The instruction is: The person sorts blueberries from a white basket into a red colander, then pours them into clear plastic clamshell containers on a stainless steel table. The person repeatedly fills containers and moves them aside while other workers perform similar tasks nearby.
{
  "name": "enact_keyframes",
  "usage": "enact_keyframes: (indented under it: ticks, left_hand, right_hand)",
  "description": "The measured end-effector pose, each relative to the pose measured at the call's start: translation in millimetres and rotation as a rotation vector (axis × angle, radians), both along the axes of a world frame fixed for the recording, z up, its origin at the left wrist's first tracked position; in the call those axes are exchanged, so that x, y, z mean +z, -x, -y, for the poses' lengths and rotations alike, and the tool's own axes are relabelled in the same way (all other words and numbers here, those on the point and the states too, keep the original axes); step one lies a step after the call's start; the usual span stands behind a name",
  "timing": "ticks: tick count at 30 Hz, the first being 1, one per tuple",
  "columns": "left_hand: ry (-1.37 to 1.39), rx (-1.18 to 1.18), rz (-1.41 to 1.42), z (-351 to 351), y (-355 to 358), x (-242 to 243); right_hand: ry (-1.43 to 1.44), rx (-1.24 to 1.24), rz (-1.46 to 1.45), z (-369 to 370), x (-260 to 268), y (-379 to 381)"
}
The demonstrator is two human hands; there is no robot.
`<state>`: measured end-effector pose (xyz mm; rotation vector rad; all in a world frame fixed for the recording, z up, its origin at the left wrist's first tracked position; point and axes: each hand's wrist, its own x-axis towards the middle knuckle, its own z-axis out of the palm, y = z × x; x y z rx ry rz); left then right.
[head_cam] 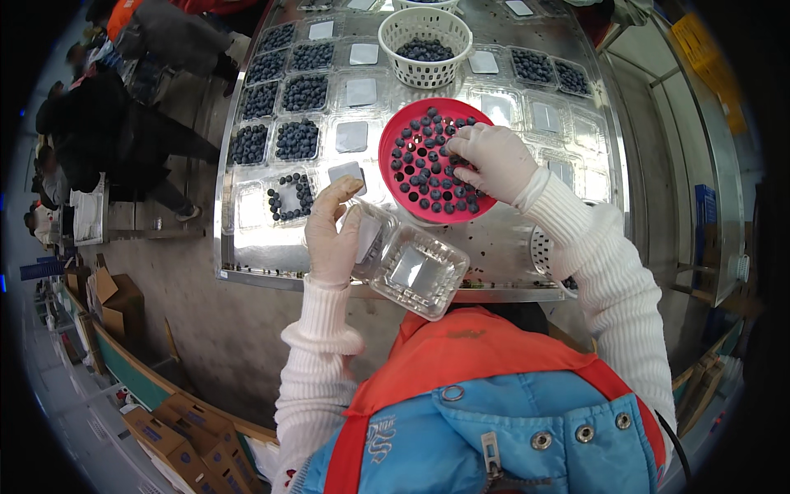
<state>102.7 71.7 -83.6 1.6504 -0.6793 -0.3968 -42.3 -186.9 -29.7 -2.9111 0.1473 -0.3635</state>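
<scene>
A round red perforated tray carries scattered blueberries with dark holes between them. My right hand, in a pale glove, reaches over its right side. Its fingertips are down among the berries, and their grip is partly hidden. My left hand, also gloved, is raised at the tray's lower left with fingers curled; what it may hold is hidden. Beside and partly behind it lies an opened clear plastic clamshell, one half overhanging the table's near edge. A partly filled clamshell of blueberries stands just beyond the left hand.
Several filled blueberry clamshells line the metal table's left side. A white basket of blueberries stands behind the red tray. Clamshells with white pads lie at right. Another white basket sits under my right forearm. People work at left.
</scene>
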Motion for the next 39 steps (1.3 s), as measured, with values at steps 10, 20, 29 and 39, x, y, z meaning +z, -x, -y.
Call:
enact_keyframes:
  ticks: [10,20,29,39]
  left_hand:
    - [0.029,-0.005,-0.073,-3,-2,2]
    - [0.026,-0.04,-0.052,1,-2,-1]
    - [0.05,-0.013,-0.073,-4,2,1]
    - [0.046,-0.002,-0.06,-9,2,1]
  right_hand:
    - [0.133,-0.201,-0.278,19,-3,21]
    - [0.061,-0.1,-0.035,-1,2,-5]
    - [-0.333,-0.223,-0.063,11,3,-7]
    - [-0.165,-0.445,0.086,36,-5,8]
